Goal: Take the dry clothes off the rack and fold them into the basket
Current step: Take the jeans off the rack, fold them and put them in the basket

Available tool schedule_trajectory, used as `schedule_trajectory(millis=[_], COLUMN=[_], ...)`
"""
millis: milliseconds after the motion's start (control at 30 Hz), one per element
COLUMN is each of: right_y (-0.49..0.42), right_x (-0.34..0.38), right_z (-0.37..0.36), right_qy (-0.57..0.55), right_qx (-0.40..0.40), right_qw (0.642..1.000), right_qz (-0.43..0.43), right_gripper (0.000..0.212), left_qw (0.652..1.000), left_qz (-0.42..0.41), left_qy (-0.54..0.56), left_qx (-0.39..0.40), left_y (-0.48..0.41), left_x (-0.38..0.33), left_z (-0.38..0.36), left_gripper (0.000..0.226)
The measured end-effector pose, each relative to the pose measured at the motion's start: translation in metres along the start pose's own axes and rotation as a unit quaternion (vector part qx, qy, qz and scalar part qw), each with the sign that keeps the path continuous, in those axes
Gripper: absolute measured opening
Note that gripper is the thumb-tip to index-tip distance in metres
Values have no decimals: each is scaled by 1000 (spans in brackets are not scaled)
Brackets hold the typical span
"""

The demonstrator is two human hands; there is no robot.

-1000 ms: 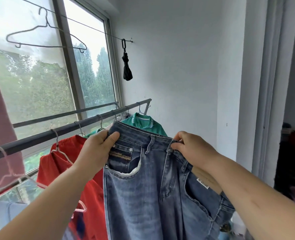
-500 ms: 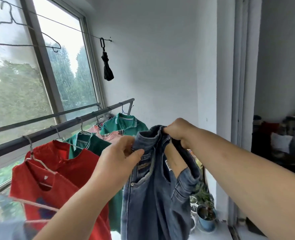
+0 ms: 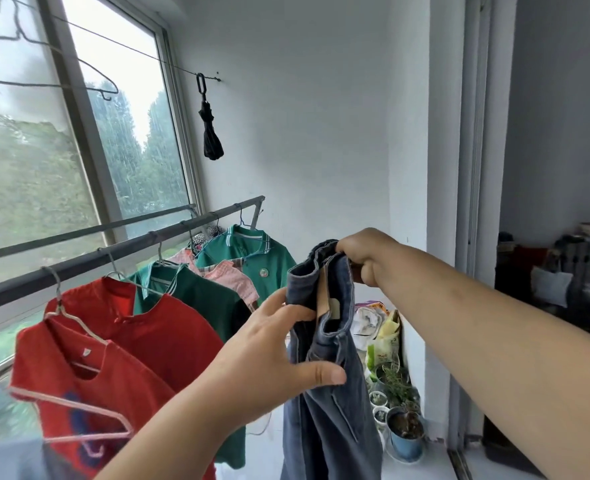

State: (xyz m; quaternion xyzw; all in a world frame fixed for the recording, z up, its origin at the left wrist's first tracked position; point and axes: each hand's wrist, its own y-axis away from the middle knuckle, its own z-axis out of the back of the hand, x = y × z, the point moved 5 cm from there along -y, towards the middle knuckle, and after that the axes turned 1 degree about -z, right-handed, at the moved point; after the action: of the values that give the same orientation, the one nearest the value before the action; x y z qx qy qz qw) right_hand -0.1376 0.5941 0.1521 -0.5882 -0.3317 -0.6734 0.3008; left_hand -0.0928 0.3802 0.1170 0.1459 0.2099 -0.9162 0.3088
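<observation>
**Beside the Drying Rack, Jeans Are Held Up in Both Hands**

Close in front of the camera, a pair of blue jeans (image 3: 331,427) is held up clear of the rack. They are doubled lengthwise, and the legs hang straight down past the bottom edge of the view. The left hand (image 3: 269,362) is wrapped round the denim a little below the waistband. Its thumb is laid across the near side and its fingers are curled round the far side, so the cloth is pinched between them. The right hand (image 3: 366,258) is set higher, at the very top of the jeans. There the waistband is gripped in a closed fist, with the fingers curled tightly together. A pale label is seen inside the waistband, between the two hands.

Just to the left of the jeans, two red shirts (image 3: 169,337) are hung from the dark rail of the rack (image 3: 120,252). Further along the same rail, two green shirts (image 3: 252,268) and a pink checked garment (image 3: 231,277) are hung, closely overlapped one behind another.

Down on the floor beyond the jeans, small potted plants (image 3: 404,431) are grouped against the wall, and some crumpled bags are stacked just above them.

Behind the rack a large window (image 3: 27,168) is set, and green trees are seen through the glass. High up near the corner of the white wall (image 3: 304,133), a folded black umbrella (image 3: 212,140) is hung.
</observation>
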Motion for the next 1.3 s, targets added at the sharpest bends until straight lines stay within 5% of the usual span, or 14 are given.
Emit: schedule_trajectory(millis=[167,300,567,800,967,1033,1133,1300], right_y=[6,16,31,36,34,39,48,41], right_x=[6,11,20,28,24,13,-16,-27], right_z=[-1,8,22,29,33,28,12,6], right_qy=[-25,-32,107,154,9,-67,-17,-73], right_qx=[15,20,28,38,73,182,260,180], right_qw=[1000,999,991,980,986,971,950,965], right_qz=[11,24,72,122,147,140,169,175], right_gripper=[26,14,9,8,16,45,71,45], left_qw=[996,971,881,877,850,837,829,850], left_qz=[3,26,116,99,85,83,79,59], left_qy=[37,212,411,405,449,466,483,458], left_qx=[-82,-112,-203,-238,-263,-274,-270,-254], left_y=[-11,-18,-23,-36,-45,-47,-49,-48], left_x=[16,43,76,69,60,57,56,58], left_z=[7,14,33,44,55,62,68,72], left_gripper=[35,12,14,14,18,20,19,17])
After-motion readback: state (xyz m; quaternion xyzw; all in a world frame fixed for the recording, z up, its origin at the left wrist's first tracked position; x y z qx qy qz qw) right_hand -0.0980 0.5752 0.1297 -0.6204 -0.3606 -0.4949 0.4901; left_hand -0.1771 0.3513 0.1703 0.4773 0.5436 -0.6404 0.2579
